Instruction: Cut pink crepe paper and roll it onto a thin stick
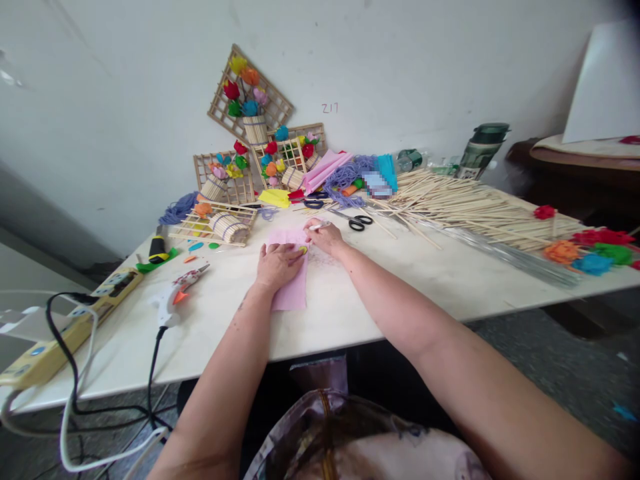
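A pink sheet of paper [290,297] lies on the white table in front of me. My left hand [280,265] rests flat on it, fingers stretched out, pressing a small yellow piece [303,250] against the paper near its right edge. In my right hand [325,237] is a white pen [320,227], held near the paper's upper right corner. Black-handled scissors [357,222] lie just beyond my right hand. Small blue, green and orange oval pieces [195,246] are to the left of the paper.
At the left are a glue gun [167,300], a power strip [75,333] with cables and a yellow-black cutter [159,248]. Lattice frames with paper flowers [255,93] stand at the back. Thin sticks [460,207], wires and a dark bottle [483,150] occupy the right.
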Available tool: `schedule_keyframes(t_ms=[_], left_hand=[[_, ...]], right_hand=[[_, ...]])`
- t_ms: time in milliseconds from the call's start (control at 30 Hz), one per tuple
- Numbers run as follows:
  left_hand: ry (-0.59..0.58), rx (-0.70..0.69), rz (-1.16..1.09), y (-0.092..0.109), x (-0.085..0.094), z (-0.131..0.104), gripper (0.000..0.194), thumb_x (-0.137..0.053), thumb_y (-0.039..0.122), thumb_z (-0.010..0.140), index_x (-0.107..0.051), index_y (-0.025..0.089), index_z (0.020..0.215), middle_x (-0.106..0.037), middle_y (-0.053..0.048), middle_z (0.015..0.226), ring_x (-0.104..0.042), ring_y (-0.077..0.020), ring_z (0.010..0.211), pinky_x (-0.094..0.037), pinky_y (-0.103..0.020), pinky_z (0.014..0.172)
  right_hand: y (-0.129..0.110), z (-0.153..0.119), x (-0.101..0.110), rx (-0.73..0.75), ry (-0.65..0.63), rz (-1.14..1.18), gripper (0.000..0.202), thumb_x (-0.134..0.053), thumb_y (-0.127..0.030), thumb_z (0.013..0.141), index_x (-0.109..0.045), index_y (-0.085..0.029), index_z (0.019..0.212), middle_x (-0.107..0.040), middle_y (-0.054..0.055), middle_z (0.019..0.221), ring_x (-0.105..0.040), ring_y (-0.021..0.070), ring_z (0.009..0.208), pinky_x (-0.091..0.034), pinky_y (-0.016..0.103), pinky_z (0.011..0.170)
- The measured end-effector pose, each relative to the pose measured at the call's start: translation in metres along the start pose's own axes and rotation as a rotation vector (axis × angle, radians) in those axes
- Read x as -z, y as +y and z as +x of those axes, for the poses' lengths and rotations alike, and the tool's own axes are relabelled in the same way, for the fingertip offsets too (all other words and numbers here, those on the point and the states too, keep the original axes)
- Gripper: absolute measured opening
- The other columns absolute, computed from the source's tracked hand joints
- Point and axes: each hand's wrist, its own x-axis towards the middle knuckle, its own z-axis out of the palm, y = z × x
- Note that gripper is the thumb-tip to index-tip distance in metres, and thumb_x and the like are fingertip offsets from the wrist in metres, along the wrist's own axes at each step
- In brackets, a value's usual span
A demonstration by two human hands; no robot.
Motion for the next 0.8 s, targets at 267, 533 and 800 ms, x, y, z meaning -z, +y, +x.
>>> schedule_keyframes(t_ms=[267,533,800], left_hand=[[0.018,-0.021,-0.005,0.0007,0.0004,-0.0005,0.034,-0.042,0.044,0.082,-0.060,0.040,0.110,-0.055,0.004,0.123,-0.044,-0.0229,0.115,-0.024,-0.043,0.102],[0.036,-0.037,-0.004,0.0011,-0.0011,-0.0003,0.034,-0.041,0.042,0.083,-0.061,0.038,0.110,-0.056,0.003,0.122,-0.046,-0.0217,0.114,-0.028,-0.039,0.100],[0.029,-0.051,0.023,0.0039,-0.0001,-0.0004,0.034,-0.042,0.039,0.083,-0.061,0.037,0.111,-0.056,0.001,0.122,-0.048,-0.0227,0.112,-0.026,-0.042,0.102]], right_hand=[[0.0009,0.0009,-0.0023,0.033,-0.014,-0.064,0.021,-0.041,-0.032,0.083,-0.058,-0.025,0.092,-0.068,-0.005,0.075,-0.060,0.0134,0.078,-0.038,0.022,0.065],[0.0013,0.0010,-0.0019,0.027,-0.023,-0.051,0.022,-0.041,-0.034,0.083,-0.058,-0.026,0.092,-0.068,-0.004,0.076,-0.059,0.0138,0.078,-0.038,0.022,0.065],[0.0004,-0.0001,-0.0016,0.015,-0.024,-0.039,0.022,-0.040,-0.035,0.083,-0.058,-0.026,0.091,-0.068,-0.004,0.076,-0.059,0.0135,0.076,-0.038,0.022,0.064]])
